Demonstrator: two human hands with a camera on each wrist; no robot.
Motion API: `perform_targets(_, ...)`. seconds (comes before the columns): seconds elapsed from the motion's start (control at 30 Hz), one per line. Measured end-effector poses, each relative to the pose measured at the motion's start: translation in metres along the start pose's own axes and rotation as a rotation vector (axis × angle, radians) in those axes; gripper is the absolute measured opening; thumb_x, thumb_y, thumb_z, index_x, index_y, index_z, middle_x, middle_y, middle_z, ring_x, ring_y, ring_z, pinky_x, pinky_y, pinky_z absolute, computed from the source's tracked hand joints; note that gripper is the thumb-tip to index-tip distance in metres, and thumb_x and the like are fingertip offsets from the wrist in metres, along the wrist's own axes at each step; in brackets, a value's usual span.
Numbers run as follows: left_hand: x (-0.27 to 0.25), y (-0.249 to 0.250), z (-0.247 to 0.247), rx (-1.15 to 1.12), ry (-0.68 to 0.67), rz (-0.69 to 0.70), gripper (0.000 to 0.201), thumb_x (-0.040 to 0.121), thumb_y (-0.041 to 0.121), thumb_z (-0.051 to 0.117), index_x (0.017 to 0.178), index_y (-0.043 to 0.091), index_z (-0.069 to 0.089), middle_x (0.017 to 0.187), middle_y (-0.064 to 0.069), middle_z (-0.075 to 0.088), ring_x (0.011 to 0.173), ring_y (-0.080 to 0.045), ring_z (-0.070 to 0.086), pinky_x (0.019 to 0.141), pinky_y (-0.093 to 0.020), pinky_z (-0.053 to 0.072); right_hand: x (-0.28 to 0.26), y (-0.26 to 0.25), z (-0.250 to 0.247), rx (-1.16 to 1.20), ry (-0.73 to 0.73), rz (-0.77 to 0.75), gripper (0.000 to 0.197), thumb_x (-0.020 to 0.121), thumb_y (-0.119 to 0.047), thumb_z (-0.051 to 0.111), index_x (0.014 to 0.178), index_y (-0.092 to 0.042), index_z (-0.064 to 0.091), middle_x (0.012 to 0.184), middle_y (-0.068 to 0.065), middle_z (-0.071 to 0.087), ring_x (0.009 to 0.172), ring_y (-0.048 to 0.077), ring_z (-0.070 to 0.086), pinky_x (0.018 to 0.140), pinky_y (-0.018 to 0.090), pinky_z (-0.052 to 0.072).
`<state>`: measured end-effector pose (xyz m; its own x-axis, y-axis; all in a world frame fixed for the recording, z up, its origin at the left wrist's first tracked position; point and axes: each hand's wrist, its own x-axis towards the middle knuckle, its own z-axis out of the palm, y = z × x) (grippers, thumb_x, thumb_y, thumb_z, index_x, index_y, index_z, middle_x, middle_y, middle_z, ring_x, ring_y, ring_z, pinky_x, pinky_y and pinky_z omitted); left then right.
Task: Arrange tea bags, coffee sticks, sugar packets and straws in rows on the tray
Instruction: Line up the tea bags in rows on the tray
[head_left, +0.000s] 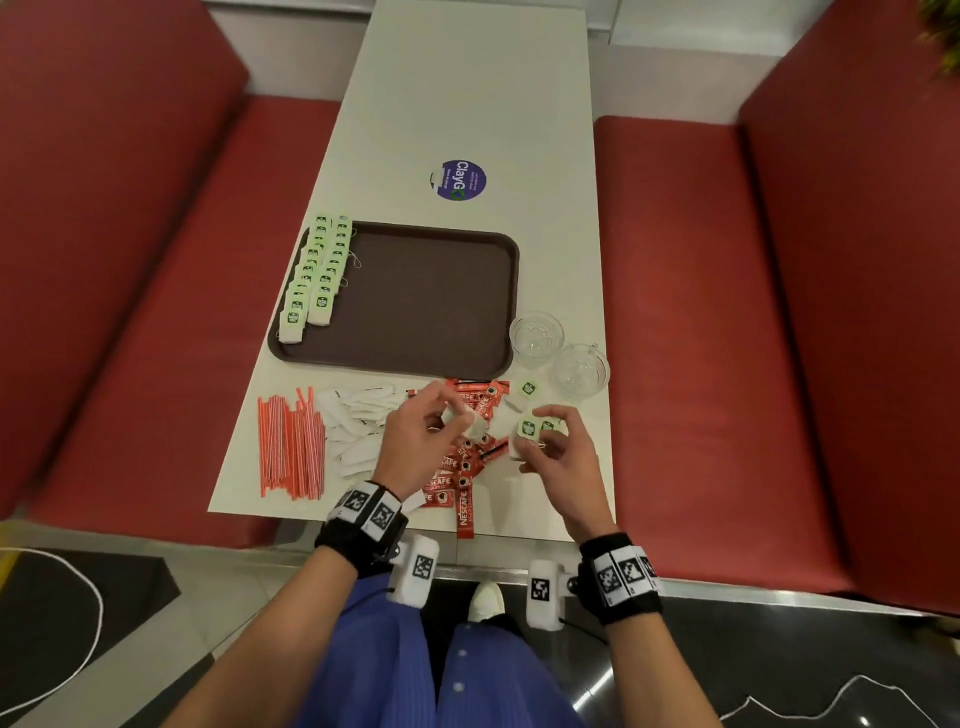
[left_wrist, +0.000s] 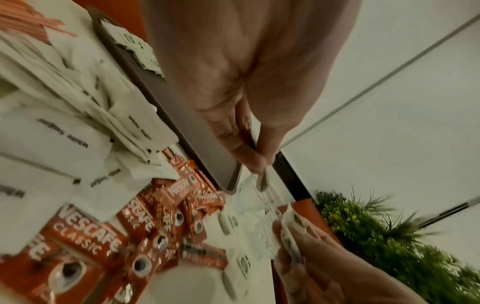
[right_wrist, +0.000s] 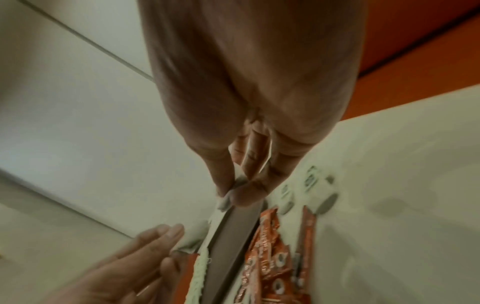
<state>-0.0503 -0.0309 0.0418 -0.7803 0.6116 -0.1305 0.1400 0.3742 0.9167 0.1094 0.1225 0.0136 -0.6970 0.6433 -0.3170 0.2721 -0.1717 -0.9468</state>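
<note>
Left hand (head_left: 415, 431) pinches a white tea bag (head_left: 475, 425) over the coffee sticks (head_left: 457, 467); your right hand (head_left: 558, 447) grips green-tagged tea bags (head_left: 529, 431). Two tea-bag rows (head_left: 314, 273) fill the tray (head_left: 441, 301) at its left edge. Step: tea bags; next, extend a row.

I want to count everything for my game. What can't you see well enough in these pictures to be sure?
- Coffee sticks: head view, both hands cover part of the pile, no count.
- Left hand: its pinched white item is too small and blurred in every view.
- Sugar packets: left wrist view, print blurred.
- Tea bags on the tray: overlapping, count unsure.
</note>
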Motion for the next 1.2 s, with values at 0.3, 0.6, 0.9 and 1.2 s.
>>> perform_targets(0.3, 0.025, -0.017, -0.087, 0.219, 0.061, 0.019, 0.037, 0.094, -0.004, 0.073, 0.109, 0.029, 0.081, 0.102, 0.016, 0.079, 0.092, 0.003, 0.074, 0.087, -0.020, 0.060, 0.050, -0.046, 0.078, -0.104, -0.110, -0.097, 0.014, 0.093, -0.030, 0.087, 0.102, -0.027, 0.077, 0.106, -0.002, 0.081, 0.097, 0.026, 0.079, 0.088, 0.051, 0.067)
perform_targets(0.6, 0.078, -0.051, -0.196, 0.404, 0.228, 0.054, 0.034, 0.096, -0.007, 0.067, 0.100, 0.024, 0.080, 0.118, 0.006, 0.072, 0.100, -0.008, 0.066, 0.093, -0.006, 0.046, 0.145, -0.052, 0.212, -0.210, -0.031, -0.129, 0.024, 0.093, -0.019, 0.084, 0.108, -0.022, 0.066, 0.089, -0.007, 0.082, 0.087, 0.004, 0.077, 0.083, 0.021, 0.058)
perform_targets(0.9, 0.110, -0.089, -0.251, 0.352, 0.195, -0.043, 0.008, 0.100, 0.014, 0.074, 0.106, 0.018, 0.073, 0.091, 0.004, 0.077, 0.086, -0.010, 0.074, 0.081, -0.034, 0.062, 0.210, -0.028, 0.327, -0.307, -0.062, 0.007, 0.026, 0.092, -0.019, 0.086, 0.079, -0.035, 0.071, 0.075, -0.006, 0.077, 0.076, 0.024, 0.079, 0.090, 0.049, 0.065)
perform_targets(1.2, 0.129, -0.110, -0.271, 0.434, 0.093, -0.019, 0.018, 0.104, 0.004, 0.064, 0.112, 0.009, 0.079, 0.098, -0.004, 0.075, 0.085, -0.015, 0.068, 0.081, -0.032, 0.054, 0.219, -0.032, 0.340, -0.407, 0.067, 0.061, 0.006, 0.101, -0.022, 0.077, 0.103, -0.018, 0.072, 0.091, -0.001, 0.074, 0.093, 0.011, 0.055, 0.083, 0.029, 0.040)
